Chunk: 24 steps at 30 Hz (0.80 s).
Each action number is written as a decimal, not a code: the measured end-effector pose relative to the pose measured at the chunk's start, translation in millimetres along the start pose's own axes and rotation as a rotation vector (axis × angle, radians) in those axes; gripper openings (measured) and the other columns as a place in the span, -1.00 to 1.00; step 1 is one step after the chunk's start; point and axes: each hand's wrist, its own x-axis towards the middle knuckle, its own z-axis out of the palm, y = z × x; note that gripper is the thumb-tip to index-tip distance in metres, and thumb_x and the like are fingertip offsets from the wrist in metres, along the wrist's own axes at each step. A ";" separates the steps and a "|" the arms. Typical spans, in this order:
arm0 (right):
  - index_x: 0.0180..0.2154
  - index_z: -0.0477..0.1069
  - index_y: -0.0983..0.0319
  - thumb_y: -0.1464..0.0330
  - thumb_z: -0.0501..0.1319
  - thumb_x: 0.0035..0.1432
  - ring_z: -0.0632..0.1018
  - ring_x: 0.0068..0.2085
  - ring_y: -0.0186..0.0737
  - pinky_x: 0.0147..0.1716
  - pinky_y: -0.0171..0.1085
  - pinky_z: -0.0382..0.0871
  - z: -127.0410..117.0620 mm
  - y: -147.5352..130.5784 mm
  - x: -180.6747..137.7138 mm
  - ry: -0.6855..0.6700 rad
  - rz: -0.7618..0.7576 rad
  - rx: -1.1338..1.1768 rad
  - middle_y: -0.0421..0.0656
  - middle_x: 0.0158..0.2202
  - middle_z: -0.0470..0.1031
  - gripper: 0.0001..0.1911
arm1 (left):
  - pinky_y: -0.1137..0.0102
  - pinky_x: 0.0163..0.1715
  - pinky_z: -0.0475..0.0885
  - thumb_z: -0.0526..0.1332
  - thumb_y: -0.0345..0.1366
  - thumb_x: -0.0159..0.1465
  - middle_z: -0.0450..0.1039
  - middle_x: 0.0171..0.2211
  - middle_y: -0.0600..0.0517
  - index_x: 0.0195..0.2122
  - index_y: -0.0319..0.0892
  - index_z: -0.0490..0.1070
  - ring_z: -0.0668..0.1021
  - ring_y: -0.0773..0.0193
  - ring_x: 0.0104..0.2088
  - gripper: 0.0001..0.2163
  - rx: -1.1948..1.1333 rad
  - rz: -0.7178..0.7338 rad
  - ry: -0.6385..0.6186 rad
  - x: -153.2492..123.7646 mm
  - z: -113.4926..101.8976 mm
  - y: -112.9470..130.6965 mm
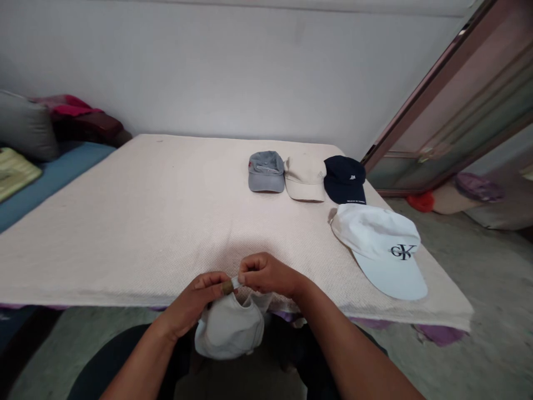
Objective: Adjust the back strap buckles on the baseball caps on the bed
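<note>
There are five caps. Four sit on the pale cloth [166,222]: one gray cap [266,175], one tan cap [305,175], one dark blue cap [343,180] and one big white cap [378,239]. One off-white cap [231,328] is in two hands, over the lap, by the cloth's near edge. The fingers of the left hand [202,291] and right hand [266,272] are pinched closed on its strap [236,282]. The strap's long way slants up to the right. The cap's round part hangs toward the person; I can't tell where its brim points.
</note>
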 end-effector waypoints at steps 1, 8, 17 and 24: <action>-0.48 0.34 0.30 0.40 0.16 0.03 0.21 -0.60 -0.48 -0.61 -0.43 0.04 0.1 0.1 0.4 0.002 -0.014 -0.022 -0.31 -0.65 0.23 -0.90 | 0.54 -0.62 0.15 0.33 -0.24 0.06 0.39 -0.58 0.12 -0.36 -0.17 0.51 0.33 0.45 -0.63 -0.85 0.001 0.002 0.000 0.0 0.2 0.2; -0.51 0.32 0.29 0.41 0.15 0.01 0.22 -0.56 -0.46 -0.58 -0.41 0.05 0.4 2.6 1.7 0.030 -0.061 -0.110 -0.30 -0.62 0.24 -0.90 | 0.53 -0.55 0.20 0.34 -0.25 0.07 0.44 -0.53 0.08 -0.38 -0.19 0.53 0.38 0.41 -0.55 -0.86 0.023 0.030 -0.008 -1.4 2.3 2.9; -0.52 0.32 0.29 0.43 0.14 -0.03 0.24 -0.53 -0.45 -0.56 -0.42 0.09 -0.1 5.2 2.0 0.032 -0.099 -0.102 -0.29 -0.59 0.25 -0.92 | 0.51 -0.52 0.25 0.35 -0.26 0.05 0.49 -0.49 0.06 -0.35 -0.16 0.54 0.42 0.38 -0.52 -0.85 0.007 0.018 0.006 0.4 -1.0 -1.9; -0.46 0.33 0.28 0.36 0.16 0.02 0.18 -0.62 -0.49 -0.64 -0.43 0.01 -1.3 5.2 -0.6 -0.056 -0.009 0.017 -0.33 -0.65 0.21 -0.90 | 0.51 -0.50 0.28 0.35 -0.26 0.04 0.51 -0.48 0.04 -0.36 -0.17 0.55 0.45 0.37 -0.51 -0.85 0.022 -0.002 0.015 -0.9 -1.5 -0.8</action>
